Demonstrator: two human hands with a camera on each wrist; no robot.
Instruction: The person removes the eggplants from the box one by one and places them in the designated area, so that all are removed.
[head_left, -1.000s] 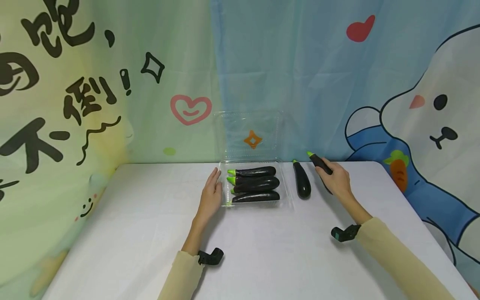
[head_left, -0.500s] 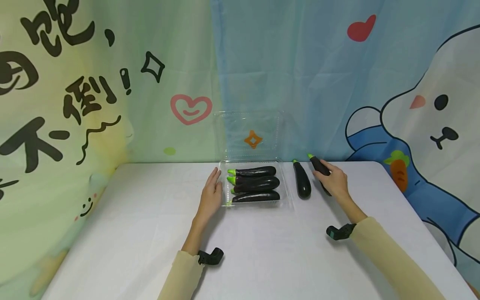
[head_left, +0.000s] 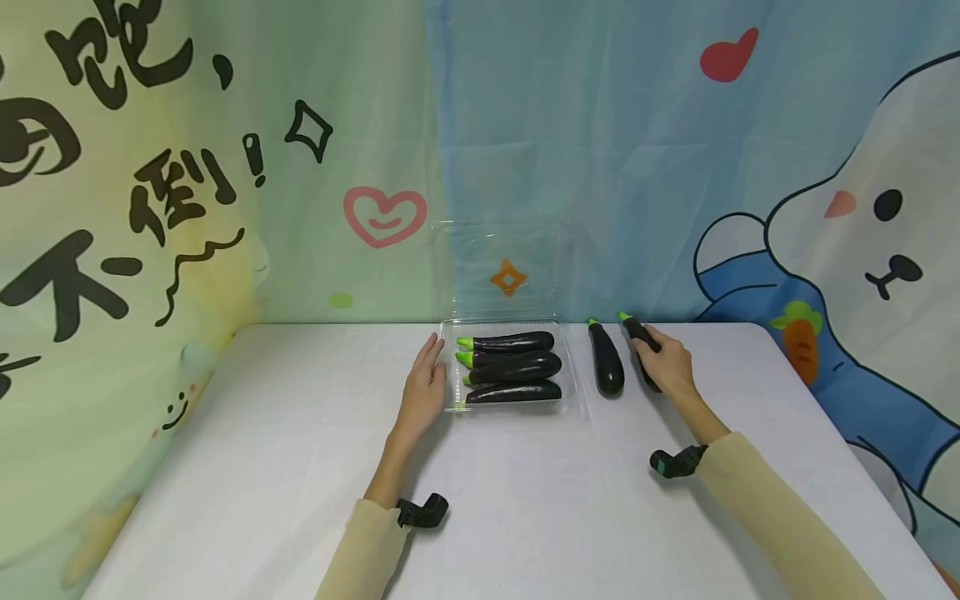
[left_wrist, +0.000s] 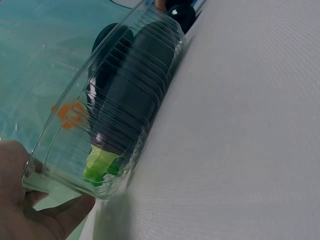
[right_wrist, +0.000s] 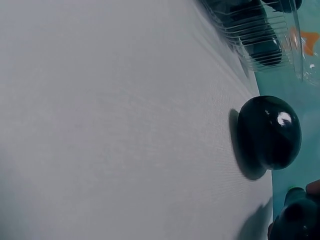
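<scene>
My left hand [head_left: 423, 392] rests with extended fingers against the left end of a clear plastic box [head_left: 517, 408]. Inside lie several dark eggplants [head_left: 517, 367] with green stem ends pointing left. The left wrist view shows fingertips [left_wrist: 75, 212] touching the end wall of the box. My right hand [head_left: 667, 364] grips another eggplant [head_left: 636, 330], its green end pointing away toward the back edge. Between box and right hand, a loose eggplant [head_left: 606, 362] lies on the table. In the right wrist view, the held eggplant [right_wrist: 297, 220] is partly cut off, and most of the hand is out of frame.
The transparent lid [head_left: 480, 250] of the box stands raised behind it. A printed curtain [head_left: 637, 167] hangs along the table's back edge. White cloth covers the table [head_left: 525, 500]. A small black camera [head_left: 423, 511] sits on the left wrist, another [head_left: 677, 461] on the right.
My right hand has shifted slightly left with the eggplant, which now points more away and lies nearer the loose one. The left hand and the box have stayed in place.
</scene>
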